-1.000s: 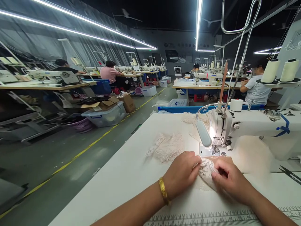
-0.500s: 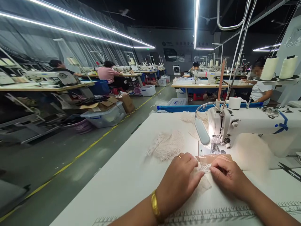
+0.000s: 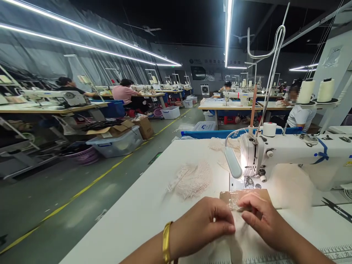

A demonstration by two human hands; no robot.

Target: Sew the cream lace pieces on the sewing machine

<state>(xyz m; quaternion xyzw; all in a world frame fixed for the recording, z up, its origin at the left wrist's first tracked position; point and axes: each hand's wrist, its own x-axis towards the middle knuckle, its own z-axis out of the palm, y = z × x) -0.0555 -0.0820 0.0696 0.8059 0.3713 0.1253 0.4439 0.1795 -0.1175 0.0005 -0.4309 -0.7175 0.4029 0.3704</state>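
Note:
A piece of sheer beige fabric (image 3: pixel 237 244) hangs toward the table's front edge from between my two hands. My left hand (image 3: pixel 205 225), with a gold bracelet at the wrist, pinches its left side between thumb and fingers. My right hand (image 3: pixel 265 218) has its fingertips bent over the fabric's upper end, close to the thumb; the exact grip is partly hidden. Just behind them a brown strip covered in clear tape (image 3: pixel 228 196) lies in front of the needle area. The white sewing machine (image 3: pixel 288 148) stands beyond, its lamp lit.
A heap of beige lace trim (image 3: pixel 194 179) lies on the white table (image 3: pixel 154 216) at left. Black scissors (image 3: pixel 337 209) rest at far right. A printed ruler scale (image 3: pixel 339 251) runs along the front edge. A grey lamp head (image 3: pixel 233 162) hangs beside the needle. Co-workers sit farther off.
My hands have drawn a little apart, the left one moving down and toward me. The white dotted lace edge between my fingers no longer shows. The view has tilted up slightly.

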